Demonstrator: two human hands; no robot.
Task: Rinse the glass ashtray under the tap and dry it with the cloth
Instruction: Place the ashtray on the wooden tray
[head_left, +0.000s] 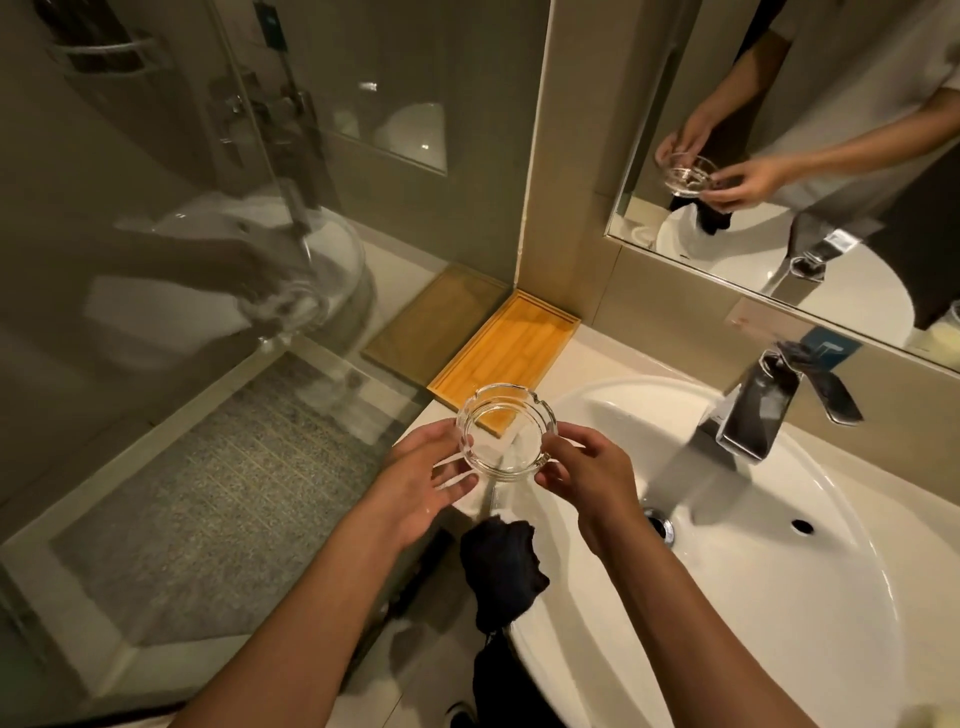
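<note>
A: The ashtray (506, 430) is up in the air, held over the left edge of the sink (779, 597), above the worktop (597, 353) corner and well left of the tap (753, 410). Water is running from the spout, and none of it reaches the glass.

B: And the grip? The left hand (431, 478) has its fingers half spread against the near-left wall of the glass, and the right hand (587, 473) pinches the right rim with fingertips. It's light contact on both sides, with no palm underneath.

A: That's my worry. There's a wet shine on the left palm, and smooth glass held by fingertips could well slip. From there it would drop onto the hard rim of the basin or off towards the floor.

B: The dark cloth (501, 571) is draped over the near rim of the basin, just below the hands. It hangs half off, so a nudge might send it down.

A: The wooden tray (514, 348) sits just behind the ashtray, close enough to get clipped.
</note>
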